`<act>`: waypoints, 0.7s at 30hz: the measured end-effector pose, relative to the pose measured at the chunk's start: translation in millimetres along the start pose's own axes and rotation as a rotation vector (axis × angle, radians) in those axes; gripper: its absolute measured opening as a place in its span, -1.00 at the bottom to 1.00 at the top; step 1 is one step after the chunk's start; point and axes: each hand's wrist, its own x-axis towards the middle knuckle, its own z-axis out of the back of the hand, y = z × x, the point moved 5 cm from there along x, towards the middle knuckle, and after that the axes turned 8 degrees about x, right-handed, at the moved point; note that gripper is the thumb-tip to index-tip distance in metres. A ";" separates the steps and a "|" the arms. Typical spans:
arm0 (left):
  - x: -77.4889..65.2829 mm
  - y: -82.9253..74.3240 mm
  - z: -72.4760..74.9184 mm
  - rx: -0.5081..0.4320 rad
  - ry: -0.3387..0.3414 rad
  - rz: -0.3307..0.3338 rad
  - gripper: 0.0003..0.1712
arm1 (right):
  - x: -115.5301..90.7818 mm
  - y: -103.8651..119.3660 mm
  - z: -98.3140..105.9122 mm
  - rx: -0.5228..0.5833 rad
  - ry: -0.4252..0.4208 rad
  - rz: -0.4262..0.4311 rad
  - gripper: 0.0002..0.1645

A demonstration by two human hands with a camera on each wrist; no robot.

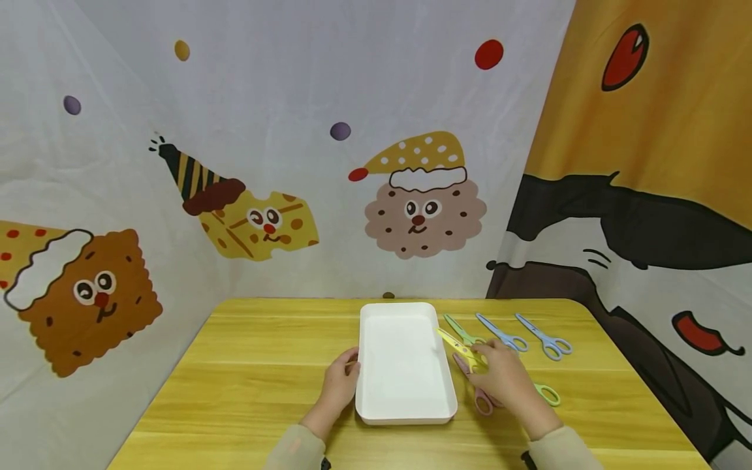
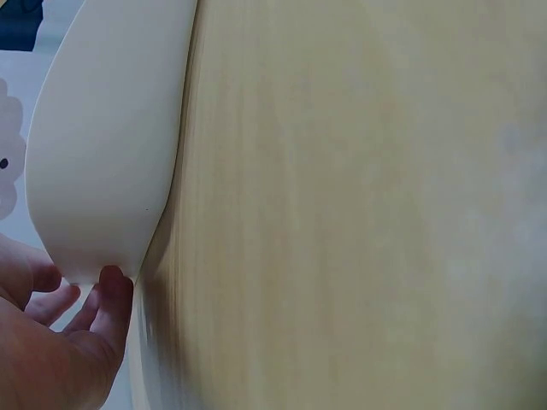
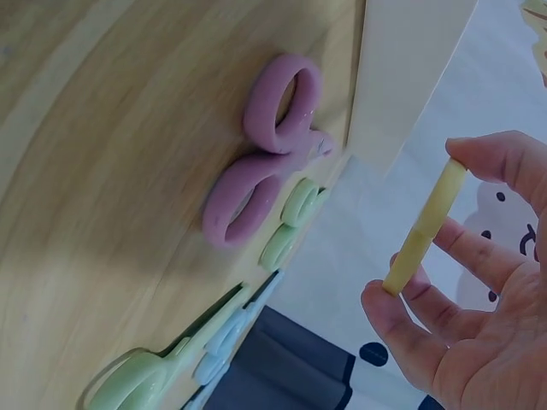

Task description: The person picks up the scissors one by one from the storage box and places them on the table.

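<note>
A shallow white tray [image 1: 405, 365] lies lengthwise on the table. My left hand [image 1: 341, 376] holds it at the left side; in the left wrist view, bent fingers [image 2: 114, 299] meet the tray's outer wall [image 2: 111, 145]. Right of the tray, my right hand [image 1: 502, 373] pinches yellow scissors [image 1: 460, 347] by the handle loops, blades pointing up-left toward the tray's right rim. The right wrist view shows the yellow handle [image 3: 426, 226] edge-on between thumb and fingertips, raised off the table. Purple scissors [image 1: 484, 401] lie beneath this hand, partly covered by it.
Green scissors [image 1: 457, 325] and two blue pairs, one nearer [image 1: 496, 331] and one farther right [image 1: 543, 336], lie at the table's back right. Another green pair [image 1: 548, 393] is partly hidden by the right hand. A printed cloth [image 1: 282, 98] hangs behind the wooden table [image 1: 264, 365].
</note>
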 end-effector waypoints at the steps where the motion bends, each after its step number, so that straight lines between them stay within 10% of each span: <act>1: -0.2 -0.7 0.3 0.000 -0.001 -0.001 -0.58 | -0.1 -0.6 0.6 -0.003 -0.001 0.002 -0.35; 21: -0.5 -1.4 0.6 0.001 -0.007 0.011 -0.59 | -4.5 -26.0 15.9 0.012 0.005 -0.058 -0.26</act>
